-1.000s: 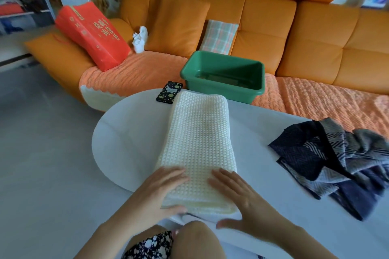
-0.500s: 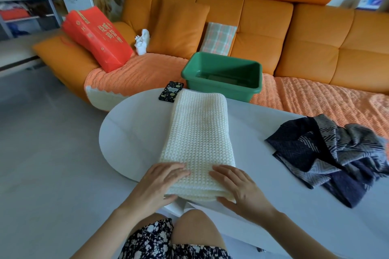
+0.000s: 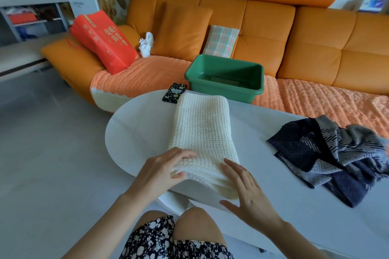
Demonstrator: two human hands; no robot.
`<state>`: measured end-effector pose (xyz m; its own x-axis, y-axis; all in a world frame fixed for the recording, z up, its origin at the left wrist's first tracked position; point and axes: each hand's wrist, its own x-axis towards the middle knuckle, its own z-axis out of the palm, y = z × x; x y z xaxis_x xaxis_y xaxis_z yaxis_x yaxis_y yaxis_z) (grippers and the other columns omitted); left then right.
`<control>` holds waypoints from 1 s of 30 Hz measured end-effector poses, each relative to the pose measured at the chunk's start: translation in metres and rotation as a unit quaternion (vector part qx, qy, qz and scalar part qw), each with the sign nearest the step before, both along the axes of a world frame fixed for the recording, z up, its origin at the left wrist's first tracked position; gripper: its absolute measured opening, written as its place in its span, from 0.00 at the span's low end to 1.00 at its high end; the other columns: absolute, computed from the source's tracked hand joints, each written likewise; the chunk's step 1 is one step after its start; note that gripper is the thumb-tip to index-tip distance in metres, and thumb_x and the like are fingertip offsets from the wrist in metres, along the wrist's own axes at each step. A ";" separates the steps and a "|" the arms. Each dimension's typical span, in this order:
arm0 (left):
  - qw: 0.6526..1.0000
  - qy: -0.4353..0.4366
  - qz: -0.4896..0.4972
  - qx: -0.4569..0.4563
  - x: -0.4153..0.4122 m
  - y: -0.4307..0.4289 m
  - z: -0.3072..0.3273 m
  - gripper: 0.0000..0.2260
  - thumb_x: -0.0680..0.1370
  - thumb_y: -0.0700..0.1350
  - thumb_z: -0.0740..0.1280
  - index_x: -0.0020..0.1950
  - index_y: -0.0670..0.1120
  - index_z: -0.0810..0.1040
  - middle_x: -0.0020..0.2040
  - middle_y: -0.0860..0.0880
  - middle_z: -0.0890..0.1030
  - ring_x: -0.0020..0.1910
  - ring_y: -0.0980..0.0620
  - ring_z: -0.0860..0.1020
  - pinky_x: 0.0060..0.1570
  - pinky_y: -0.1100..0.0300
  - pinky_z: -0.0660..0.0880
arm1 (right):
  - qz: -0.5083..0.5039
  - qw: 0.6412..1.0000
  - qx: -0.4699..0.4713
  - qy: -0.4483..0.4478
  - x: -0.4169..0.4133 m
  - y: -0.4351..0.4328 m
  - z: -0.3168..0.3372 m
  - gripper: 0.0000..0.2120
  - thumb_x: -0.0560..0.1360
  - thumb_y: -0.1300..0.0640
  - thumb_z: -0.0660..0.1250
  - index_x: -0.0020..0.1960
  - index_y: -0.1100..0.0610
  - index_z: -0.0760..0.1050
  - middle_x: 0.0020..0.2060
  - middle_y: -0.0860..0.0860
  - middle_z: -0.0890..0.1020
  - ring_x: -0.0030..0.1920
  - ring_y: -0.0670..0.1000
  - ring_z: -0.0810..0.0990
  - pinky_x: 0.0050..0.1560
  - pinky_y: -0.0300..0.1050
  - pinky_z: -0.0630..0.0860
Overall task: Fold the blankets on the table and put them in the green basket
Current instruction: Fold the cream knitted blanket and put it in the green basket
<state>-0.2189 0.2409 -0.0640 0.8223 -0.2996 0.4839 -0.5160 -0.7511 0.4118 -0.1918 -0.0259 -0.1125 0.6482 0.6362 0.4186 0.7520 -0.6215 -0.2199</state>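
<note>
Gripping the near end of the cream blanket [image 3: 202, 128] with the left hand [image 3: 162, 172], steadying it with the flat right hand [image 3: 246, 189] — already a long strip from the worktop's [image 3: 139, 132] near edge to far. Left to do: dark blanket [image 3: 336, 157] crumpled at the right edge, green basket [image 3: 223, 88] beyond holding none — phone [image 3: 174, 95] beside the strip's far end.

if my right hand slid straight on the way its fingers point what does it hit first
The white blanket: the right hand lies open at its near end, fingers aimed along its length, and seems to be touching it now.
</note>
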 end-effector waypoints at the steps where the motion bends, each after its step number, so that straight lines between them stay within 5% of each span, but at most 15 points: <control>1: 1.000 -0.008 0.009 -0.016 0.001 0.000 0.007 0.22 0.68 0.41 0.72 0.60 0.54 0.72 0.53 0.61 0.78 0.49 0.65 0.77 0.44 0.71 0.77 | -0.003 1.000 0.021 -0.010 0.001 0.002 0.002 0.40 0.69 0.47 0.72 0.74 0.54 0.56 0.72 0.48 0.61 0.70 0.48 0.63 0.69 0.47 0.65; 4: 0.999 -0.013 0.023 -0.040 0.003 0.001 0.018 0.18 0.69 0.41 0.70 0.57 0.53 0.74 0.53 0.63 0.77 0.50 0.66 0.76 0.47 0.72 0.75 | 0.003 0.996 0.082 -0.046 0.007 0.005 0.013 0.32 0.69 0.55 0.73 0.69 0.54 0.64 0.65 0.47 0.69 0.64 0.49 0.72 0.61 0.45 0.74; 8: 0.995 0.014 0.036 -0.087 0.006 0.007 0.015 0.17 0.70 0.38 0.72 0.54 0.54 0.74 0.51 0.63 0.77 0.51 0.64 0.77 0.49 0.69 0.74 | -0.012 0.988 0.152 -0.004 0.019 0.006 0.037 0.21 0.72 0.50 0.68 0.63 0.50 0.70 0.59 0.40 0.75 0.57 0.42 0.77 0.50 0.32 0.75; 11: 0.995 0.024 0.051 -0.088 0.010 0.009 0.011 0.17 0.72 0.39 0.71 0.55 0.56 0.74 0.53 0.64 0.77 0.53 0.65 0.76 0.50 0.67 0.75 | -0.018 0.985 0.170 0.037 0.029 0.011 0.049 0.18 0.72 0.49 0.69 0.61 0.45 0.71 0.56 0.37 0.76 0.53 0.39 0.78 0.46 0.35 0.76; 20: 0.996 0.058 0.028 -0.054 0.003 0.011 0.004 0.28 0.70 0.56 0.72 0.67 0.57 0.67 0.64 0.65 0.68 0.61 0.66 0.70 0.55 0.72 0.70 | -0.034 0.972 0.200 0.115 0.057 0.018 0.066 0.19 0.71 0.50 0.72 0.60 0.44 0.74 0.52 0.36 0.79 0.51 0.40 0.79 0.49 0.44 0.77; 24: 0.998 0.016 0.064 -0.019 0.006 0.013 -0.001 0.21 0.72 0.54 0.68 0.64 0.55 0.70 0.59 0.64 0.72 0.54 0.66 0.74 0.46 0.70 0.74 | -0.014 0.975 0.185 0.122 0.059 0.022 0.073 0.18 0.71 0.44 0.69 0.60 0.43 0.74 0.54 0.36 0.78 0.54 0.40 0.78 0.51 0.45 0.77; 30: 0.993 -0.012 0.107 -0.051 0.029 0.013 0.018 0.16 0.72 0.51 0.65 0.59 0.58 0.73 0.54 0.65 0.75 0.48 0.65 0.76 0.38 0.69 0.75 | -0.020 0.970 0.193 0.146 0.076 0.023 0.087 0.17 0.71 0.49 0.72 0.59 0.44 0.75 0.54 0.36 0.78 0.54 0.41 0.78 0.52 0.46 0.76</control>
<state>-0.1901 0.2542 -0.0464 0.8501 -0.0687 0.5222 -0.3598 -0.7997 0.4806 -0.1160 -0.0025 -0.0251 0.7953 0.4404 0.4165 0.6004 -0.4773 -0.6417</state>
